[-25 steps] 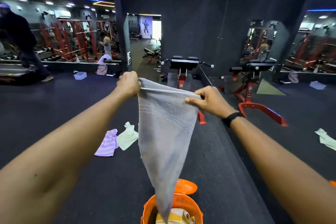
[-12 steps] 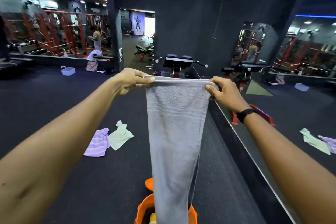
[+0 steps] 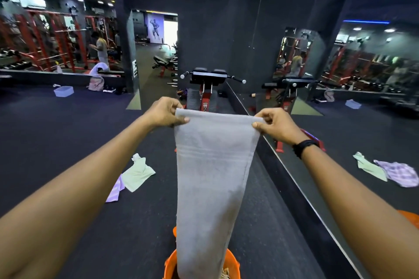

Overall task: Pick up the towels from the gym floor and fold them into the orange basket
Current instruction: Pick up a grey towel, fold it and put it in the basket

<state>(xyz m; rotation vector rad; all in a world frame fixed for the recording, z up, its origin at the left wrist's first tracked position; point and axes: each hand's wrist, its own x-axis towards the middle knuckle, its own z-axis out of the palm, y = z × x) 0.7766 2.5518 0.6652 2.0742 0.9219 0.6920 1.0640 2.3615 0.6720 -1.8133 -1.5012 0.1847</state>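
A grey towel (image 3: pixel 213 179) hangs straight down in front of me, held up by its top edge. My left hand (image 3: pixel 164 112) pinches the top left corner and my right hand (image 3: pixel 275 125) pinches the top right corner. The towel's lower end drops into the orange basket (image 3: pixel 233 266) at the bottom of the view and hides most of it. On the dark floor to the left lie a pale green towel (image 3: pixel 138 172) and a purple striped towel (image 3: pixel 115 190), partly under my left arm.
A mirror wall (image 3: pixel 340 108) runs along the right and reflects the towels and a red machine. A red and black bench machine (image 3: pixel 207 88) stands ahead. A plastic tub (image 3: pixel 64 91) and a bag (image 3: pixel 96 82) sit far left. A person stands among the racks.
My hands have moved apart and stretched the towel's top edge flat and wide. The towel now hangs as a straight band instead of a tapering point.
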